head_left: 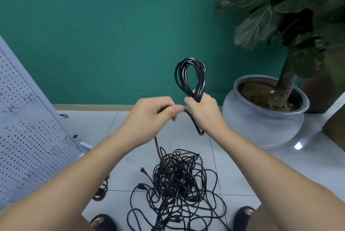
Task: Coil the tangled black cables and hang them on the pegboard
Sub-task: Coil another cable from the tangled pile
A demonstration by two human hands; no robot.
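My right hand grips a black cable coil of several loops that stands up above my fist. A short loop of the same cable hangs below that hand. My left hand pinches the cable strand beside it, and the strand runs down from the left hand to the tangled pile of black cables on the tiled floor between my feet. Plugs stick out at the pile's left side. The grey pegboard leans at the left, with small hooks on it.
A large grey pot with a leafy plant stands at the right against the green wall. A small coiled cable lies on the floor by the pegboard's foot, and another small loop lies further back. My sandalled feet show at the bottom edge.
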